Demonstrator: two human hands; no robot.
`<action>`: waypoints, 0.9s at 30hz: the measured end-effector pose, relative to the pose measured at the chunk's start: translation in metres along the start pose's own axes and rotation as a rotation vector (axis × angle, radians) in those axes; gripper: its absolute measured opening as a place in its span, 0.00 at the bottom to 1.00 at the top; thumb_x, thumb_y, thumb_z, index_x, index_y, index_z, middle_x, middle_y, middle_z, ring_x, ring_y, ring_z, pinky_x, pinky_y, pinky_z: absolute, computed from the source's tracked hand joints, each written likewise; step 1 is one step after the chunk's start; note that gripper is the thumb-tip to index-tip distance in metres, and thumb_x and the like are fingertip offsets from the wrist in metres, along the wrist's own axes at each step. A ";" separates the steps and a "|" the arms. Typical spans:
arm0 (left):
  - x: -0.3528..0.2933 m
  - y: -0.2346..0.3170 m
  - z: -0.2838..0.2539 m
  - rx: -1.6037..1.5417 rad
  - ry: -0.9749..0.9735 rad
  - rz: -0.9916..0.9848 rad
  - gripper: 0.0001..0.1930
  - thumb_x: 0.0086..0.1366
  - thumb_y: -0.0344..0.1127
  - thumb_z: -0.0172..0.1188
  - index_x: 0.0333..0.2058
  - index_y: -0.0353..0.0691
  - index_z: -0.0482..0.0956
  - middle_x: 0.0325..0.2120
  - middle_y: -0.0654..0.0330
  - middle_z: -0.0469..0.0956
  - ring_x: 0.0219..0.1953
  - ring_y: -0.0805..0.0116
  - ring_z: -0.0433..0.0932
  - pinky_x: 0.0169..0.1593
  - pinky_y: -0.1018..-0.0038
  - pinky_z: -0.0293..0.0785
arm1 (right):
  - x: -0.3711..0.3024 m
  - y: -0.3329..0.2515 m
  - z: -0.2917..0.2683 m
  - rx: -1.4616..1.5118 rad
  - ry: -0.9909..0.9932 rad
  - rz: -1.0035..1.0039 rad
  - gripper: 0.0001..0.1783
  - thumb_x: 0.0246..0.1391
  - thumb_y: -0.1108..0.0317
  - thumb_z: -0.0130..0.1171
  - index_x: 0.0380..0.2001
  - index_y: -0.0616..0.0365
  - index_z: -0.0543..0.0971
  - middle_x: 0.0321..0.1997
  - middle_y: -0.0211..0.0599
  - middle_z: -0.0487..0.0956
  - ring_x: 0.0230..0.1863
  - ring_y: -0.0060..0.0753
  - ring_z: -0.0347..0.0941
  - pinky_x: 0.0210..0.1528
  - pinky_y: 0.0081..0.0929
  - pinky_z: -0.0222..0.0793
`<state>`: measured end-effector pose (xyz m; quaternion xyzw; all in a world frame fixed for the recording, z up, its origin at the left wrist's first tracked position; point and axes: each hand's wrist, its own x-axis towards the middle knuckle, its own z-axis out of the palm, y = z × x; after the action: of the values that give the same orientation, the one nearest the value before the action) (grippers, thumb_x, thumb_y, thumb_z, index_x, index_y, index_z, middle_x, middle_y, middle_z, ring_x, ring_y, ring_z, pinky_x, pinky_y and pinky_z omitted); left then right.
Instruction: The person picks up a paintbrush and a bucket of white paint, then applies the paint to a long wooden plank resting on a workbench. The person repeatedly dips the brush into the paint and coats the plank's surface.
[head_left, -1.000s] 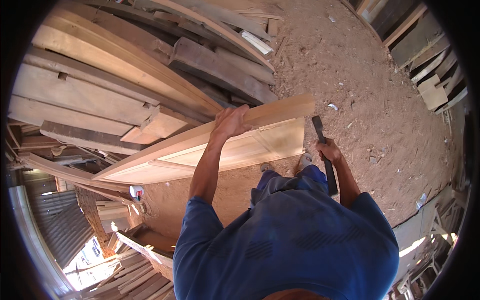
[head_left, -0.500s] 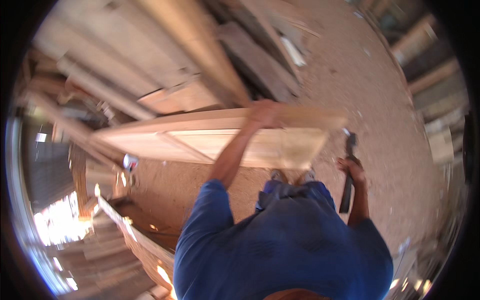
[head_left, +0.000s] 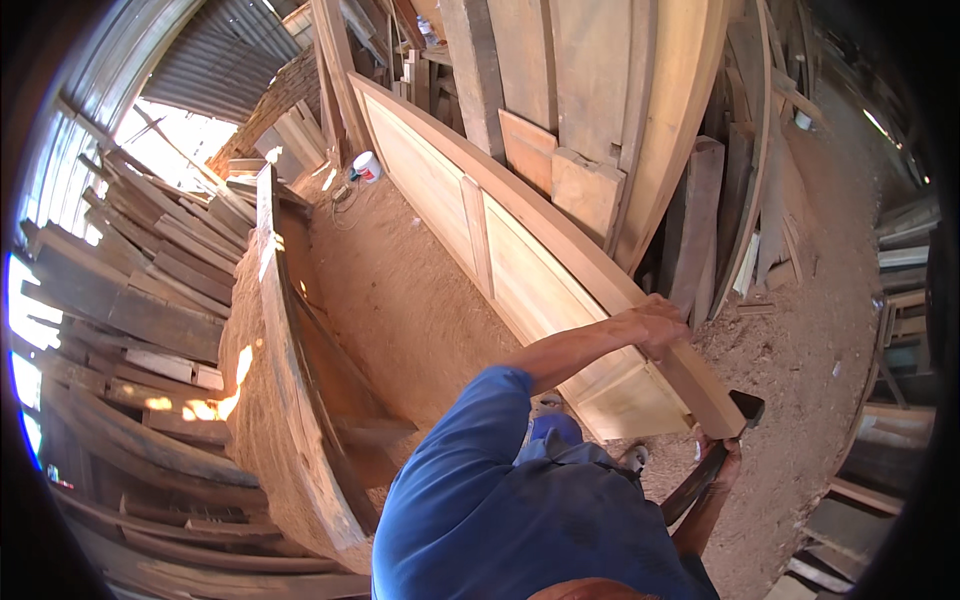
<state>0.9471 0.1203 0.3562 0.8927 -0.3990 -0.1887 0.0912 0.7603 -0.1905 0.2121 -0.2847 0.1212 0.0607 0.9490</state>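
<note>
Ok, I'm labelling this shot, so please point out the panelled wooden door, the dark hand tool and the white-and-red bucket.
Panelled wooden door (head_left: 540, 288), head view: on a flat panel.
Dark hand tool (head_left: 696, 483), head view: on its shaft.
White-and-red bucket (head_left: 369, 170), head view: on its side.

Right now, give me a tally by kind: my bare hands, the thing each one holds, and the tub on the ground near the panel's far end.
Hands: 2, the left hand and the right hand
Wooden panel, its edge under the left hand: 1
Dark tool, in the right hand: 1
White-and-red tub: 1
Total: 5
</note>
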 end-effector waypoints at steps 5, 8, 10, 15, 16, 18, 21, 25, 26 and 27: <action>-0.013 0.000 0.010 0.009 0.113 -0.070 0.31 0.43 0.43 0.74 0.49 0.48 0.77 0.42 0.55 0.80 0.55 0.52 0.71 0.56 0.56 0.62 | 0.005 -0.023 0.035 -0.171 0.011 0.188 0.28 0.45 0.69 0.62 0.52 0.66 0.72 0.47 0.46 0.80 0.47 0.42 0.81 0.51 0.43 0.81; -0.038 0.025 0.010 0.053 0.682 -0.176 0.30 0.45 0.42 0.75 0.47 0.44 0.75 0.49 0.48 0.74 0.56 0.48 0.68 0.57 0.54 0.62 | 0.011 -0.039 0.031 -0.246 0.010 0.233 0.24 0.47 0.68 0.61 0.49 0.66 0.73 0.43 0.45 0.80 0.42 0.39 0.82 0.49 0.40 0.83; -0.055 0.045 0.029 -0.087 1.099 -0.419 0.29 0.47 0.43 0.76 0.46 0.40 0.74 0.53 0.43 0.69 0.57 0.45 0.65 0.58 0.53 0.61 | 0.014 -0.041 0.033 -0.254 0.010 0.259 0.22 0.49 0.67 0.60 0.47 0.65 0.74 0.40 0.42 0.81 0.37 0.36 0.82 0.45 0.38 0.84; -0.029 0.054 0.164 -1.580 0.695 -0.715 0.34 0.63 0.60 0.57 0.52 0.33 0.67 0.51 0.47 0.71 0.50 0.55 0.74 0.53 0.63 0.72 | 0.027 -0.045 0.019 -0.349 -0.008 0.370 0.22 0.49 0.66 0.59 0.48 0.64 0.74 0.41 0.42 0.80 0.38 0.36 0.82 0.43 0.39 0.84; -0.013 0.064 0.176 -1.795 0.612 -0.674 0.36 0.67 0.63 0.53 0.53 0.32 0.65 0.50 0.47 0.72 0.49 0.57 0.76 0.52 0.65 0.74 | 0.027 -0.046 0.019 -0.359 -0.005 0.370 0.22 0.49 0.66 0.59 0.48 0.64 0.73 0.41 0.43 0.80 0.38 0.37 0.82 0.44 0.39 0.84; 0.007 0.086 0.176 -1.970 0.645 -0.578 0.37 0.66 0.63 0.53 0.56 0.32 0.64 0.52 0.47 0.71 0.55 0.54 0.74 0.57 0.62 0.73 | 0.029 -0.046 0.020 -0.376 0.002 0.373 0.23 0.49 0.67 0.57 0.49 0.64 0.73 0.42 0.44 0.80 0.38 0.38 0.81 0.44 0.40 0.84; 0.006 0.094 0.159 -2.041 0.771 -0.466 0.32 0.68 0.59 0.54 0.56 0.35 0.66 0.50 0.51 0.74 0.53 0.57 0.76 0.59 0.60 0.73 | 0.027 -0.049 0.023 -0.389 0.005 0.373 0.24 0.49 0.68 0.55 0.50 0.65 0.72 0.43 0.46 0.79 0.39 0.40 0.81 0.44 0.41 0.83; 0.000 0.103 0.153 -2.035 0.793 -0.413 0.24 0.70 0.53 0.54 0.53 0.40 0.70 0.46 0.57 0.78 0.47 0.63 0.79 0.57 0.61 0.75 | 0.026 -0.060 0.022 -0.435 -0.163 0.358 0.28 0.44 0.70 0.53 0.51 0.68 0.71 0.41 0.48 0.80 0.36 0.43 0.82 0.41 0.41 0.84; 0.000 0.105 0.152 -2.039 0.789 -0.420 0.23 0.70 0.52 0.54 0.52 0.41 0.71 0.45 0.58 0.79 0.46 0.64 0.80 0.56 0.61 0.75 | 0.023 -0.065 0.024 -0.456 -0.227 0.340 0.29 0.42 0.71 0.53 0.51 0.69 0.71 0.40 0.48 0.80 0.35 0.44 0.82 0.39 0.41 0.85; -0.001 0.105 0.146 -2.047 0.791 -0.426 0.22 0.70 0.52 0.55 0.52 0.41 0.71 0.44 0.59 0.79 0.44 0.65 0.80 0.55 0.61 0.76 | 0.019 -0.070 0.038 -0.490 -0.178 0.317 0.29 0.41 0.71 0.53 0.51 0.69 0.71 0.39 0.47 0.80 0.34 0.44 0.82 0.38 0.40 0.85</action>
<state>0.8155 0.0490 0.2558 0.4442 0.1626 -0.1426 0.8694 0.7984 -0.2265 0.2743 -0.4763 0.0623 0.2603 0.8376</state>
